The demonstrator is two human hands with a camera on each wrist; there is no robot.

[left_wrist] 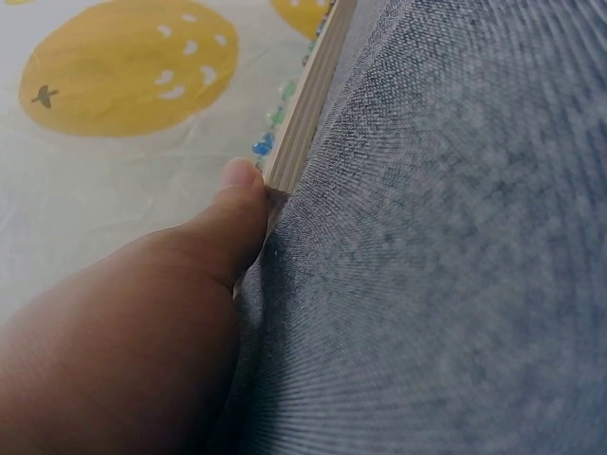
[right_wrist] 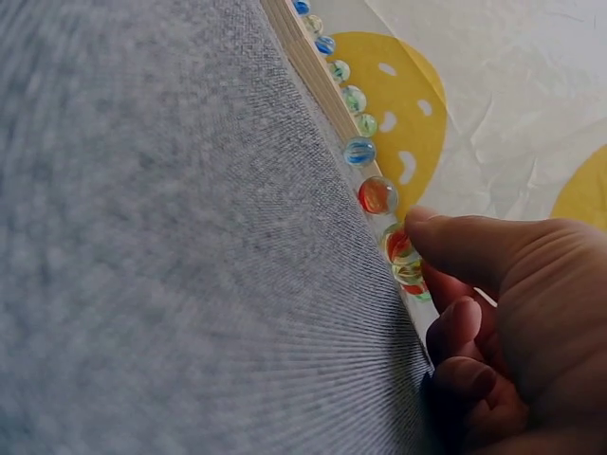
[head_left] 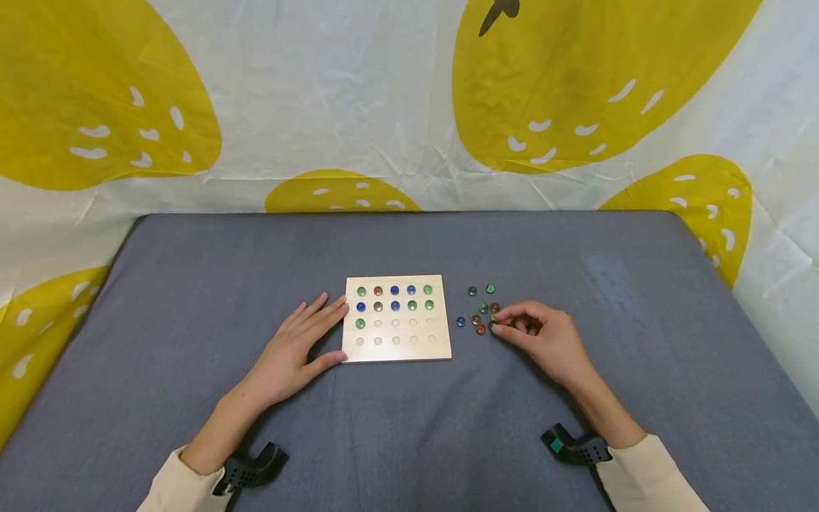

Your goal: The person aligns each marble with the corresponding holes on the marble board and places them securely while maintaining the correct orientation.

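A pale wooden board (head_left: 396, 318) with rows of round hollows lies on the table. Glass marbles (head_left: 394, 290) fill its two back rows, and one green marble (head_left: 360, 323) sits at the left of the third. With fingers spread, my left hand (head_left: 294, 352) touches the board's left edge; its thumb (left_wrist: 243, 180) is at the near corner. To the right of the board is a loose cluster of marbles (head_left: 476, 320). My right hand (head_left: 547, 338) pinches a yellow-green marble (head_left: 494, 318) there between thumb and forefinger, its other fingers curled. Those fingertips partly hide the marble.
Grey cloth (head_left: 397, 427) covers the table, with small folds in front of the board. A white hanging with yellow fruit shapes (head_left: 339, 71) stands behind it. A blue marble (head_left: 461, 322) lies close to the board's right edge.
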